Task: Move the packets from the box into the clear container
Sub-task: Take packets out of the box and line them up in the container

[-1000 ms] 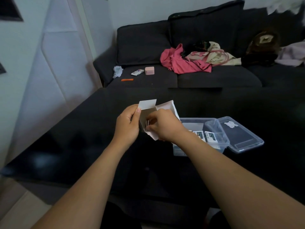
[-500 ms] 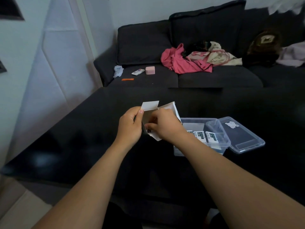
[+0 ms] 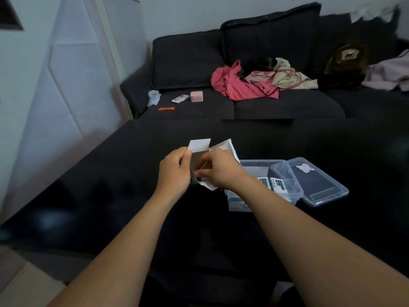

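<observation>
A small white cardboard box (image 3: 200, 145) with its flaps open is held above the black table. My left hand (image 3: 174, 171) grips its left side, thumb against the raised flap. My right hand (image 3: 219, 169) covers the box's right side, and its fingertips pinch thin packets (image 3: 198, 178) at the box's mouth. The clear container (image 3: 263, 165) stands on the table just right of my right hand. Two white packets (image 3: 275, 183) with dark labels lie inside it.
The container's clear lid (image 3: 318, 185) lies against its right side. The glossy black table (image 3: 110, 196) spreads all around. Behind it is a dark sofa (image 3: 199, 63) with pink cloth (image 3: 239, 85), bags and small items on its seat. A white wall panel (image 3: 44, 107) stands left.
Both hands and the box have shifted slightly. My right fingers have drawn down toward the box's lower edge, with thin packets now showing between them.
</observation>
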`<state>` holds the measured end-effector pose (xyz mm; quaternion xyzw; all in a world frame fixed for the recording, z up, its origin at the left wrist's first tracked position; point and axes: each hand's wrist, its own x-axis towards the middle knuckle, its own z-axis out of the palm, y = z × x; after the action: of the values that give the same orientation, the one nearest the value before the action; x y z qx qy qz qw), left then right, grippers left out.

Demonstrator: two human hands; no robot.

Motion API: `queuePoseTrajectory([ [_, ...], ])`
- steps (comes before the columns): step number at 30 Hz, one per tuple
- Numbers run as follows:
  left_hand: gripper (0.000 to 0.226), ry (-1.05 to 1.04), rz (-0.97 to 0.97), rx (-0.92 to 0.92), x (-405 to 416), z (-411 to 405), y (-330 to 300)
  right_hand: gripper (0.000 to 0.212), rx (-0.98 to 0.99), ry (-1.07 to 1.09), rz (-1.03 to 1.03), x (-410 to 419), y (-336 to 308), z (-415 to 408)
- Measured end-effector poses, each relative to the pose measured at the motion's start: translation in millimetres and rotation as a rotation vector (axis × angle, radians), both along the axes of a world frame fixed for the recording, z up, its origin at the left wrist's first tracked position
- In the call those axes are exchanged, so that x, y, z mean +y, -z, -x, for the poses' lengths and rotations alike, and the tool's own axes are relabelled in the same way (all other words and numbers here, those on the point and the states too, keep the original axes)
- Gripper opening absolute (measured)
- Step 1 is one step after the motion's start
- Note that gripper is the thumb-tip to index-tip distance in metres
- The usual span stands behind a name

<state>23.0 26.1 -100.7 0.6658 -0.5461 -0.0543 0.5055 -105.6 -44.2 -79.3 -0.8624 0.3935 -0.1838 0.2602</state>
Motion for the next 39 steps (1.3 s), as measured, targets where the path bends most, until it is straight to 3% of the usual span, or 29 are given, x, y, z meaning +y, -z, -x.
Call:
queuePoseTrajectory([
  [5,0.037,0.029,-0.015,-0.007,1.3,0.0,-0.6,0.011,0.038,0.011,0.025,-2.0,-0.7,1.7],
  [13,0.039,0.019,0.017,-0.015,1.9,4.9,-2.4,0.026,-0.029,0.121,0.036,5.5,8.1,-9.9],
  [18,0.033,0.029,0.016,-0.033,0.4,1.3,0.1,0.007,0.013,0.203,0.084,3.7,9.3,-11.7],
  [21,0.031,0.019,0.027,-0.024,1.6,0.1,-0.1,0.018,-0.041,0.212,0.06,-2.1,3.4,-4.5],
  [26,0.036,-0.127,-0.007,0.065,1.0,-4.8,1.2,0.018,-0.159,0.169,0.004,-2.4,-8.8,12.7],
  [30,0.035,-0.339,-0.093,0.202,0.9,-13.7,5.0,0.016,-0.333,0.052,-0.175,2.3,-33.4,41.3],
  [34,0.033,-0.372,-0.158,0.417,3.7,-19.1,7.6,0.019,-0.366,-0.019,-0.333,2.3,-41.8,75.7],
  [37,0.029,-0.36,-0.193,0.376,4.9,-15.3,3.8,0.018,-0.344,-0.039,-0.401,-2.8,-31.9,88.8],
  [39,0.035,-0.426,-0.076,0.343,7.1,-13.4,-3.8,0.019,-0.382,-0.046,-0.463,-6.9,-27.8,93.9],
])
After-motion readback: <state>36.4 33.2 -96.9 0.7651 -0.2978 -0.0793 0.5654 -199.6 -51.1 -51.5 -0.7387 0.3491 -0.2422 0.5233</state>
